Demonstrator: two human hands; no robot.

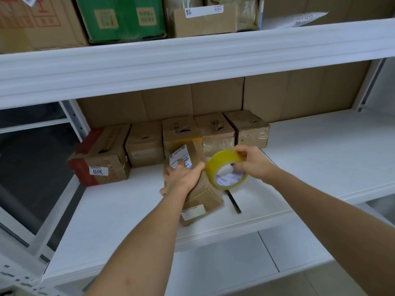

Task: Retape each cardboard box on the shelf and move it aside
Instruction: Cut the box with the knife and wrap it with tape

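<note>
**Box pulled forward on shelf, tape roll poised at its right edge**

Small cardboard box (198, 195) lying on the white shelf (320, 159), forward of the back row and angled toward the front edge; white shipping label (179, 158) on its upper face, second label on the near end; left hand (181, 177) pressing down on top, fingers spread over the label, thumb toward the right edge; grip there flat, not curled round anything; right hand (253, 162) pinching the yellow tape roll (226, 169), fingers clamped on the rim and through the core; roll held upright, just beside the box's right side, possibly touching; loose tape end too small to make out.

Five more boxes (171, 137) in a row against the back, each with a torn or gaping top seam; leftmost red-printed and largest; larger cartons (121, 18) on the shelf above.

Handling, judged: box likely light, given size and one palm steadying it; corrugated walls stiff but dentable at the seams; old glossy tape slippery under fingers; best held by flat palm on top or across two opposite long sides, away from the seam being taped; sliding aside likely easy on the smooth shelf.
</note>
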